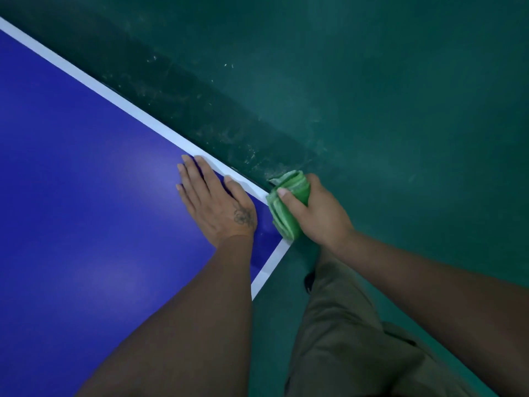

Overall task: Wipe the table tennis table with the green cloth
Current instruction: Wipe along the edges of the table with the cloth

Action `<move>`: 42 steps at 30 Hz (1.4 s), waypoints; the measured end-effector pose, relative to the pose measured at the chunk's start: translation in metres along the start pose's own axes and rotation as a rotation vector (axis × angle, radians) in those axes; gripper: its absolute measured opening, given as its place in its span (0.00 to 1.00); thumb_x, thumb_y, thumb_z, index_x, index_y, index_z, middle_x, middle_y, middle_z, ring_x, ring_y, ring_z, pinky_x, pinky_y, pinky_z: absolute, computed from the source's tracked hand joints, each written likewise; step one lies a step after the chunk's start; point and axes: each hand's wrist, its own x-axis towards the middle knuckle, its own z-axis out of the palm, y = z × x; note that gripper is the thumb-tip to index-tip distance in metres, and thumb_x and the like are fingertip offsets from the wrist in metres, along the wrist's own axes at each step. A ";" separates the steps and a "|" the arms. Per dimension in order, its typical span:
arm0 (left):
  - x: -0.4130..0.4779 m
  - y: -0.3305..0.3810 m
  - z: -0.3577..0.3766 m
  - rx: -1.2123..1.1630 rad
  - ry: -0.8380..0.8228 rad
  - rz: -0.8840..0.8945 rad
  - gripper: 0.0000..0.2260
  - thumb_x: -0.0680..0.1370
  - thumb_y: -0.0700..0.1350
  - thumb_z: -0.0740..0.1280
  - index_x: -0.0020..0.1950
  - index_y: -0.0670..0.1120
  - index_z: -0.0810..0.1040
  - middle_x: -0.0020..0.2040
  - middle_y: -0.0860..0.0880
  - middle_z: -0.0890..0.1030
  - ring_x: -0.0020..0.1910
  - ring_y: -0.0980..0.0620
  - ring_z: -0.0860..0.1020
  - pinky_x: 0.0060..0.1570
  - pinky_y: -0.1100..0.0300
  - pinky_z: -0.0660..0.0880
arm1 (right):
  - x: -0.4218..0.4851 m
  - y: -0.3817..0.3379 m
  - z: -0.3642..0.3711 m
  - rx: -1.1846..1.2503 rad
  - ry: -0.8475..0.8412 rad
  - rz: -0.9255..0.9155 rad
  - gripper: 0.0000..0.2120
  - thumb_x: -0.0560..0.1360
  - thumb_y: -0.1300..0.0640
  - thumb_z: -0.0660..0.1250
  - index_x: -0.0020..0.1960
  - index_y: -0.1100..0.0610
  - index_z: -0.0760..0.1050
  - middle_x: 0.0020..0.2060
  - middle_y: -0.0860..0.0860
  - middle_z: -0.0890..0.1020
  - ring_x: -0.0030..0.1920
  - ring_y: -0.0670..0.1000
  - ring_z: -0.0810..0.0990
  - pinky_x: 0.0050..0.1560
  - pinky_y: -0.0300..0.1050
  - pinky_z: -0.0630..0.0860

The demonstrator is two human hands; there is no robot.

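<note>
Gripping the folded green cloth (287, 207), right hand (320, 213) holds it against the near corner of the blue table (86, 181), fingers curled round the bundle. Left hand (217, 199): flat on the table just beside that corner, fingers straight, fingertips reaching the white edge line (137, 111). Green floor (400, 96) beyond the corner.

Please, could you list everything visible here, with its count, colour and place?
table tennis table: one, blue with white edge lines, left side.
green cloth: one, green, folded, at the table's corner.
floor: one, dark green, scuffed, top and right.
trousers: one pair, olive, bottom centre.
shoe: apparently one, dark, beside the trousers.
left hand: one, flat on the table near the corner.
right hand: one, grips the green cloth.
</note>
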 end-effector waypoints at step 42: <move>0.090 -0.105 -0.022 0.082 0.010 -0.517 0.29 0.87 0.58 0.57 0.88 0.52 0.61 0.89 0.48 0.56 0.88 0.45 0.52 0.86 0.41 0.48 | 0.120 -0.178 0.062 -0.135 -0.417 -0.189 0.39 0.70 0.25 0.74 0.74 0.42 0.67 0.66 0.45 0.77 0.64 0.47 0.80 0.63 0.53 0.79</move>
